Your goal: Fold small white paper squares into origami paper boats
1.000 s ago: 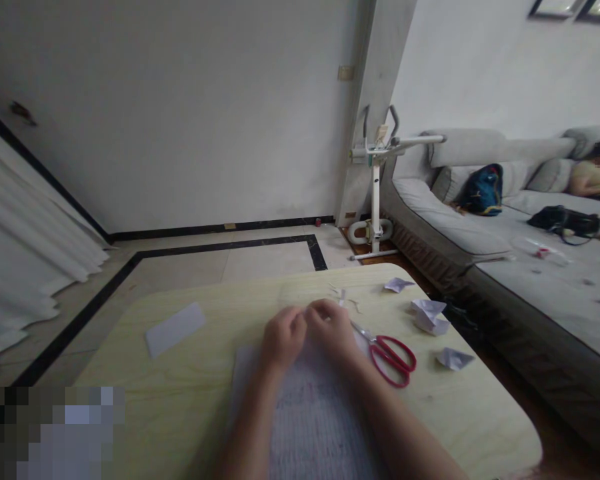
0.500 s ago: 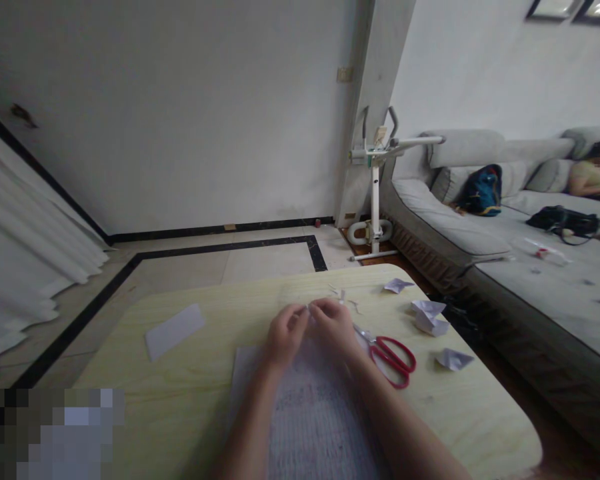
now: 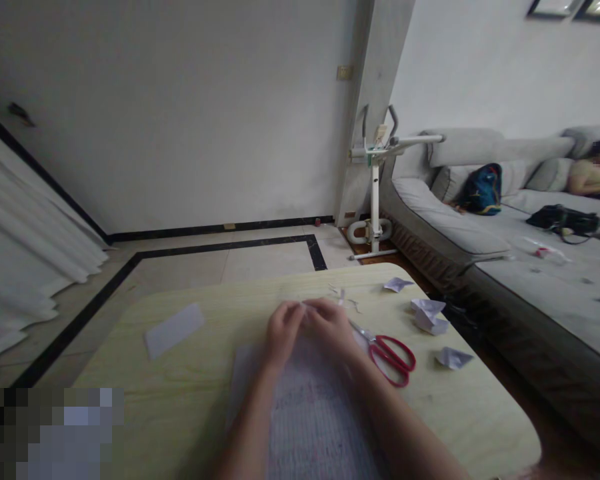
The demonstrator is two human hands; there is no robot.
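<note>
My left hand (image 3: 283,330) and my right hand (image 3: 331,327) meet fingertip to fingertip above the wooden table. Between them they pinch a small piece of white paper (image 3: 305,308), mostly hidden by the fingers. Under my wrists lies a sheet of lined paper (image 3: 315,413) covered in writing. A pair of scissors with red handles (image 3: 393,361) rests just right of my right hand, its blades pointing toward that hand. Thin paper scraps (image 3: 342,296) are scattered beyond my right hand.
Folded paper pieces stand along the table's right side: one far (image 3: 397,285), one larger (image 3: 430,316), one nearer (image 3: 454,358). A white paper rectangle (image 3: 175,330) lies at left on the table (image 3: 180,413). A grey sofa (image 3: 540,287) with bags and a seated person is at right.
My fingers shift slightly around the small paper, and my left hand's fingers come closer together. The scissors, scraps and folded papers stay put.
</note>
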